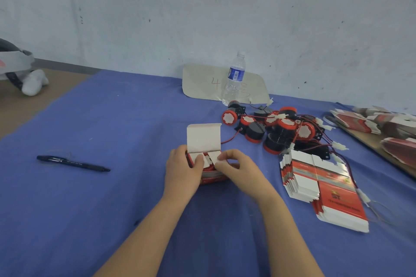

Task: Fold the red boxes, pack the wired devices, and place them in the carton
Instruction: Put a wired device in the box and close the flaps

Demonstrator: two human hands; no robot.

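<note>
So the whole thing sits on a table under a blue cloth [112, 119], pushed right up against a pale wall [157, 18] that's pretty scuffed and speckled with dark marks. Off the cloth's left edge there's a brown surface [33, 105] with some white and grey object [33, 82] I can't really make out. The red box [213, 177] is near the middle of the cloth, white lid flap standing straight up. The left hand [183, 168] grips its left side with the thumb pressing a small side flap, and the right hand [236, 168] pinches the opposite side flap. A red wire [229, 139] runs from the box area toward the pile of wired devices [279, 128], black with red caps, just behind and right. A stack of flat boxes [326, 189] lies right of the hands, with more on a brown board [371, 139] at the far right. A water bottle [235, 76] stands on a beige card [202, 83] by the wall, and a dark pen [72, 163] lies well to the left.
</note>
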